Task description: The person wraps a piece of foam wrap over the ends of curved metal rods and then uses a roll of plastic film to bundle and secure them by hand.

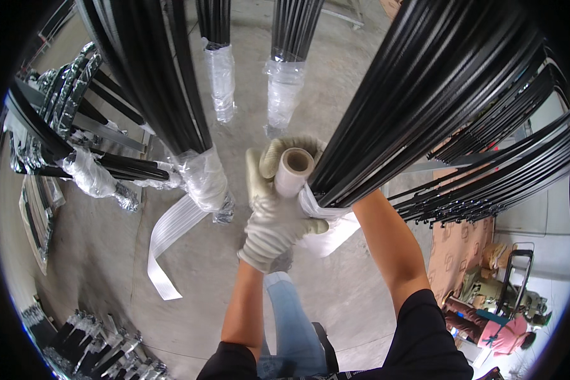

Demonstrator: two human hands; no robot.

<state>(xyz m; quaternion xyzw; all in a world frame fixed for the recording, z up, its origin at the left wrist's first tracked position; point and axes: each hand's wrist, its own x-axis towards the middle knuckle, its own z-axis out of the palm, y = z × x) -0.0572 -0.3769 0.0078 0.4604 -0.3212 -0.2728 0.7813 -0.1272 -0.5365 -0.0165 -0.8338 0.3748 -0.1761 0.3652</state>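
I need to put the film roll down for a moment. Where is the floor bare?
Bare concrete floor lies left of the left hand, between the loose white strip and the bundles at lower left. More lies ahead between the two wrapped hanging bundles. Around the film roll and black rod bundle it is crowded.

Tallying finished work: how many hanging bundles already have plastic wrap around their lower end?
3: one bundle left of the gloved hands, two bundles behind. Others may be hidden.

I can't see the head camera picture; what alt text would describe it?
Two gloved hands, left hand and right hand, grip a roll of clear wrap against the end of a bundle of long black rods. Other wrapped bundles hang above a concrete floor.
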